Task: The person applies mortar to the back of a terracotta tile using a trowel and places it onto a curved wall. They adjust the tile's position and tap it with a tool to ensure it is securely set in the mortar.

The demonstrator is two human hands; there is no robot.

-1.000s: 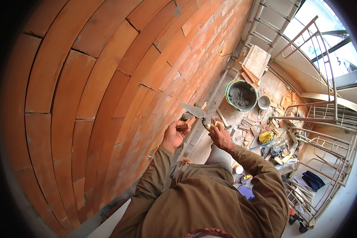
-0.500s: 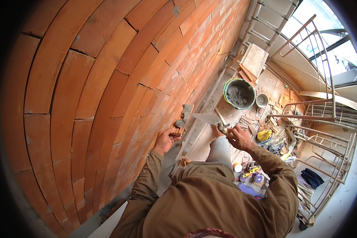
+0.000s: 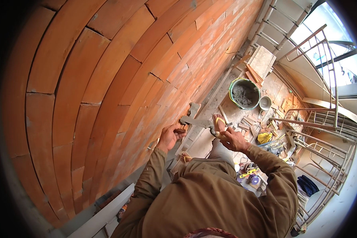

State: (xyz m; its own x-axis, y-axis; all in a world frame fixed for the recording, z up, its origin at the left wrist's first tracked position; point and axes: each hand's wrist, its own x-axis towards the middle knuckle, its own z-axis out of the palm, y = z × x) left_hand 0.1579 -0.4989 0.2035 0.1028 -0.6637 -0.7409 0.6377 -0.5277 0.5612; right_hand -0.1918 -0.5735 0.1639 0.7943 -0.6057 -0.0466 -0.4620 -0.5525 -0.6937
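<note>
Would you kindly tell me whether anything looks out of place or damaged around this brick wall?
Yes: loose, reddish-brown flat masonry pieces are scattered on the floor near the round, dark mortar bucket with a green rim. They look odd lying at random angles, unlike the orange brick wall's orderly rows.

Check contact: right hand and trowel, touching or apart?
Touching. The head view shows the right hand gripping the trowel by its handle, the blade sticking out to the left.

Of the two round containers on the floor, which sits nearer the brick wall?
The larger, green-rimmed bucket, holding grey mortar; the other, a small grey pail, sits farther out.
</note>
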